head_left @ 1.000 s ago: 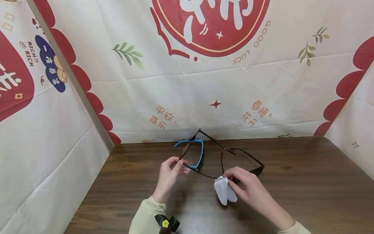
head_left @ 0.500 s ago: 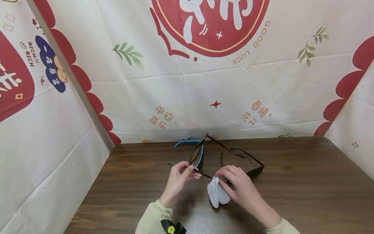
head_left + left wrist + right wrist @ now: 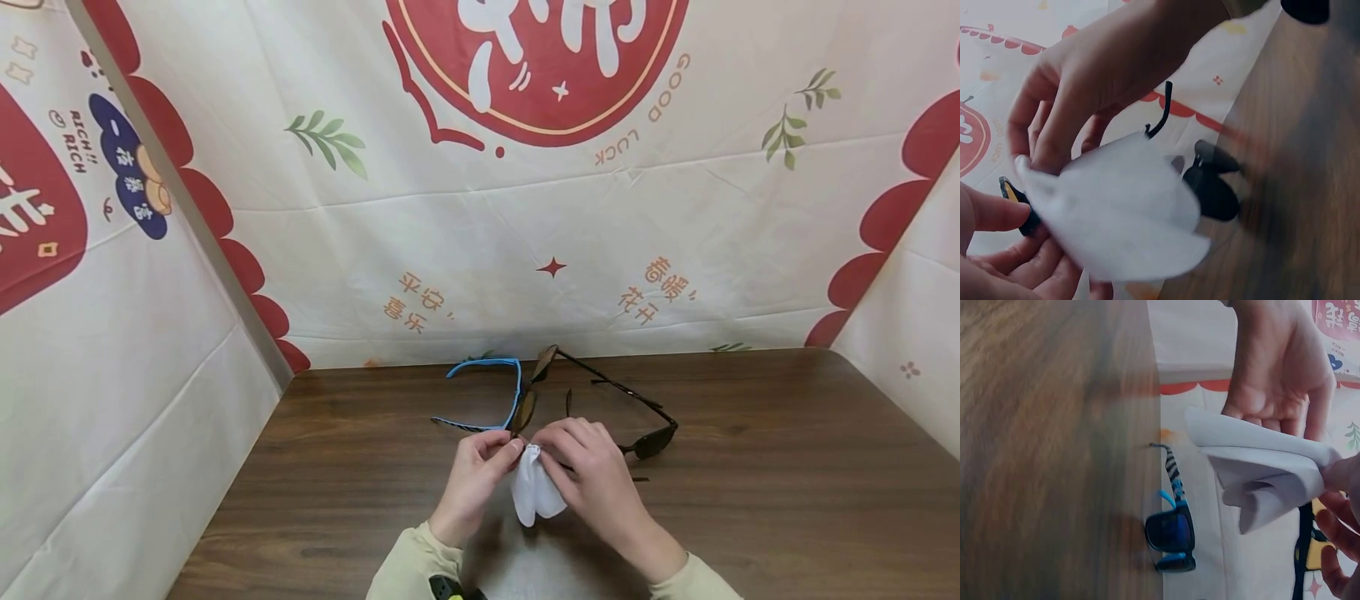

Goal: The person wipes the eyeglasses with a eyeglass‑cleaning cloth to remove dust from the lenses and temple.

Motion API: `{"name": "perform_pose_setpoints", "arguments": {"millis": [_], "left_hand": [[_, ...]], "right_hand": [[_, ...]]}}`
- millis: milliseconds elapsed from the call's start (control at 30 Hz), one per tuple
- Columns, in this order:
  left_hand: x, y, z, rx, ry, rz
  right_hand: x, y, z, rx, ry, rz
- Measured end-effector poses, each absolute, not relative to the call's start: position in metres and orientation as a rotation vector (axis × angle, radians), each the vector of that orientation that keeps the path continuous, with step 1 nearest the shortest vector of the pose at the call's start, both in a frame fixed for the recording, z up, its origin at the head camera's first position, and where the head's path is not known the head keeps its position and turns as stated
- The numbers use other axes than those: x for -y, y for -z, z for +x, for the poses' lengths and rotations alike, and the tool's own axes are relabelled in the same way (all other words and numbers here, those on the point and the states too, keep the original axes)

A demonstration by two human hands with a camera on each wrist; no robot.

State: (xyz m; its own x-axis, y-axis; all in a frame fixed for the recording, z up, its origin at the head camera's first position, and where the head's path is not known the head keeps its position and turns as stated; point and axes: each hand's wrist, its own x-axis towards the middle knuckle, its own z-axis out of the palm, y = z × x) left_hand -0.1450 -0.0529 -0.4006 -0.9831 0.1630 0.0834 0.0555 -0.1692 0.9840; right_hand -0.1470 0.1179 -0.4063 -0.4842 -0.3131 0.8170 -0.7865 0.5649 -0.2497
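My left hand (image 3: 474, 482) grips a pair of black-framed sunglasses (image 3: 527, 410) near the hinge, and their brownish-yellow lenses stand above the table. A white cloth (image 3: 537, 490) hangs folded from the fingers of my right hand (image 3: 596, 473), which pinches it over the near temple arm close to that hinge. The left wrist view shows the cloth (image 3: 1122, 206) spread in front of the held frame, hiding much of the temple. Yellow lens (image 3: 1317, 556) shows below the cloth in the right wrist view. My fingertips of both hands are close together.
Blue-and-black sunglasses (image 3: 519, 392) lie behind my left hand, with a striped temple (image 3: 1174, 472). Another black pair (image 3: 654, 442) rests right of my right hand. A printed white cloth backdrop (image 3: 465, 250) rises at the wooden table's (image 3: 787, 467) back edge.
My left hand has shifted right with the held sunglasses. My right hand and the cloth have moved left along the temple toward the hinge, so both hands are closer together.
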Motion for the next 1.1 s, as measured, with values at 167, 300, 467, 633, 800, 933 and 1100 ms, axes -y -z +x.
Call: {"name": "perform_pose_setpoints", "arguments": {"millis": [167,300,467,633,800,933,1100], "left_hand": [[0.048,0.401,-0.143,-1.928,-2.375,0.149],[0.046,0.402,-0.143,-1.847,-2.445,0.123],[0.044,0.402,-0.143,-1.847,-2.458,0.136],[0.047,0.402,-0.145,-1.855,-2.448,0.220],[0.055,0.402,-0.150,-1.845,-2.474,0.283],[0.064,0.401,-0.153,-1.868,-2.498,0.322],[0.077,0.397,-0.157,-1.942,-2.498,0.306]], "right_hand": [[-0.109,0.411,-0.142,2.036,-0.891,0.780],[-0.104,0.413,-0.140,2.009,-0.933,0.735],[-0.103,0.414,-0.139,1.993,-0.922,0.731],[-0.109,0.417,-0.139,2.020,-0.863,0.772],[-0.120,0.423,-0.138,2.068,-0.793,0.828],[-0.129,0.426,-0.137,2.082,-0.765,0.859],[-0.139,0.428,-0.137,2.091,-0.757,0.858]]}}
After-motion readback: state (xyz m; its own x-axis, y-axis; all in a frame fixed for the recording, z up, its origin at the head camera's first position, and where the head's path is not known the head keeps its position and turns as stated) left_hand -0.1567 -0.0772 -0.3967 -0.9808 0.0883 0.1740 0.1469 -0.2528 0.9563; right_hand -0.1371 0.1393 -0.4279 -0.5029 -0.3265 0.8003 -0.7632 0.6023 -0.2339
